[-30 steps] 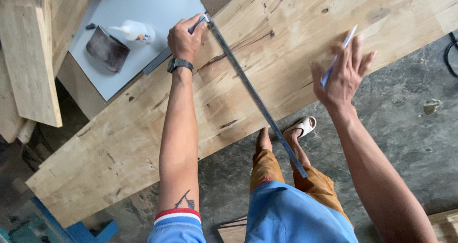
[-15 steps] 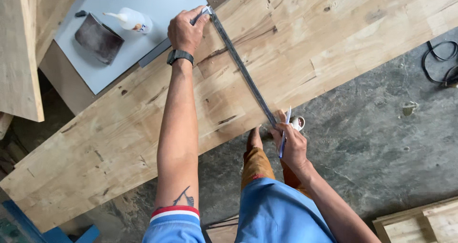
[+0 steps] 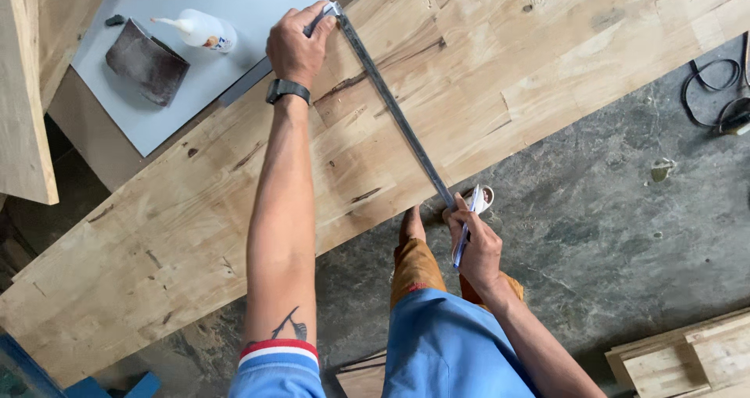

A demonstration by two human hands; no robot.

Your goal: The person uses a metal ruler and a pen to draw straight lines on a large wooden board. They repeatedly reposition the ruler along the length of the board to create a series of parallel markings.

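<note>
A long wide wooden board (image 3: 500, 78) lies diagonally across the view. A long metal square ruler (image 3: 394, 109) lies across it from the far edge to the near edge. My left hand (image 3: 295, 45), with a black watch on the wrist, grips the ruler's far end at the board's far edge. My right hand (image 3: 474, 246) is at the ruler's near end, just past the board's near edge, and holds a blue-and-white pen (image 3: 465, 230) with its tip beside the ruler.
A grey sheet (image 3: 234, 0) at the far left carries a white glue bottle (image 3: 199, 29) and a dark sanding pad (image 3: 147, 62). More planks (image 3: 23, 93) lie at the left, wood pieces (image 3: 687, 355) at bottom right, a black cable (image 3: 715, 93) on the concrete floor.
My right hand has come in from the open air at the right down to the ruler's near end with the pen. The left hand has stayed on the ruler's far end.
</note>
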